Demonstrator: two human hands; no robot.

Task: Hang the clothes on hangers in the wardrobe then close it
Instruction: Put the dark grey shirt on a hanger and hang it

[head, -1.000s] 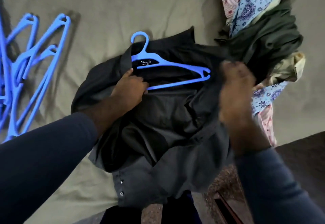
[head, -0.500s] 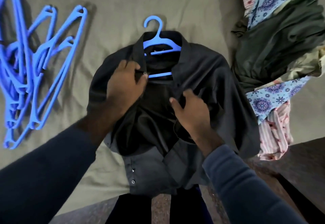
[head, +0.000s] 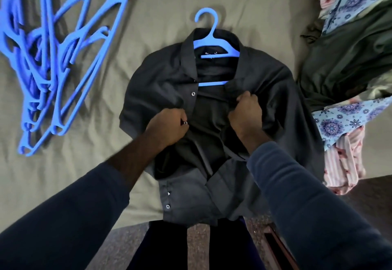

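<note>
Dark shirt [head: 161,74] lies open-fronted at the centre of a creased olive bedsheet [head: 159,0], a blue plastic hanger [head: 212,43] threaded through its collar with the hook pointing to 12 o'clock. The left hand [head: 167,126], fingers curled tight, pinches the button-bearing front edge beside a small pale button. The right hand [head: 246,113], balled into a fist, grips the opposite edge. Spare hangers [head: 57,62] sprawl tangled at 10 o'clock, and a pile of clothes [head: 350,62], green, floral and striped, is heaped at 2 o'clock.
</note>
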